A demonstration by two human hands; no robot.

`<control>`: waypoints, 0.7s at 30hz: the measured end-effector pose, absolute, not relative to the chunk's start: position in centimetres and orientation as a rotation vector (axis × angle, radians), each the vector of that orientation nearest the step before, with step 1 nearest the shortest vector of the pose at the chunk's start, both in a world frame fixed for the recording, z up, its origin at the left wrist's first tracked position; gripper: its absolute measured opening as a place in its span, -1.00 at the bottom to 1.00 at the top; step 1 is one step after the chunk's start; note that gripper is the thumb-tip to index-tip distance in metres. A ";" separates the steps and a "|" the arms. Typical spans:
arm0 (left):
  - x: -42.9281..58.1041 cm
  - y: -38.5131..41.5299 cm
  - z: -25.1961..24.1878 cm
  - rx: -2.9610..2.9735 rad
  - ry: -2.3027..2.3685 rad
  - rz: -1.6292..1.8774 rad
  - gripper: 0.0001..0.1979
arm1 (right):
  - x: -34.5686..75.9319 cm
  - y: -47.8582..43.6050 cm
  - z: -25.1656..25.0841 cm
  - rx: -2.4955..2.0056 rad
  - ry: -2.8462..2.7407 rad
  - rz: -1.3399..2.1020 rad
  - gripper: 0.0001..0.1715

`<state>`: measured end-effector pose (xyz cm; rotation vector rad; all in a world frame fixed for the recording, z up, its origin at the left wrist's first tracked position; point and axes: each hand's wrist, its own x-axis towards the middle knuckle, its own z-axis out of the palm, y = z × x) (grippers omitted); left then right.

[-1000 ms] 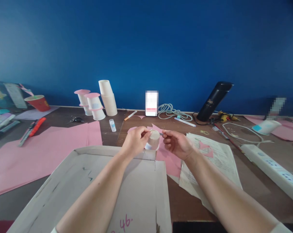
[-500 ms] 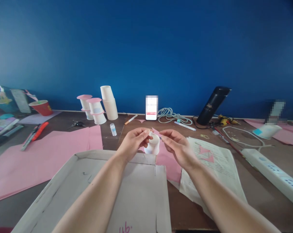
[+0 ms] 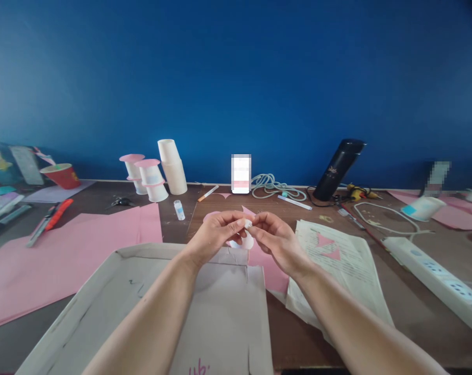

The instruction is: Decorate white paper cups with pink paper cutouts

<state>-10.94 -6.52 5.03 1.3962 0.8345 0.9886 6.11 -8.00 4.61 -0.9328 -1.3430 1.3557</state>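
Note:
My left hand (image 3: 224,230) and my right hand (image 3: 277,237) meet fingertip to fingertip above the table. Between them is a small white piece (image 3: 247,224), pinched by the left fingers and touched by the right thumb and index finger; its kind is too small to make out. Just below and behind the fingers stands a white paper cup (image 3: 244,242), mostly hidden by the hands. A bit of pink paper (image 3: 210,215) shows behind the left hand, and a pink sheet (image 3: 269,271) lies under the right one.
A cardboard box lid (image 3: 216,312) lies in front of me. Paper-cup spools with pink discs (image 3: 153,179), stacked cups (image 3: 173,169), a glue stick (image 3: 179,210) and a phone (image 3: 241,177) stand behind. Rightward are a printed sheet (image 3: 349,281), a black bottle (image 3: 337,169) and a power strip (image 3: 435,284).
My right hand has moved left, so its fingers now meet the left ones at the white piece. The view has shifted slightly.

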 end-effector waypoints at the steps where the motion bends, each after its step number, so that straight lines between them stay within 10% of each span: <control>1: -11.0 -6.5 5.0 1.405 0.837 0.983 -0.65 | 6.2 -7.9 4.5 -0.930 -1.335 1.364 -0.70; 21: -10.8 -6.6 5.3 1.450 0.883 0.948 -0.80 | 6.6 -7.5 3.6 -0.826 -1.253 1.507 -0.76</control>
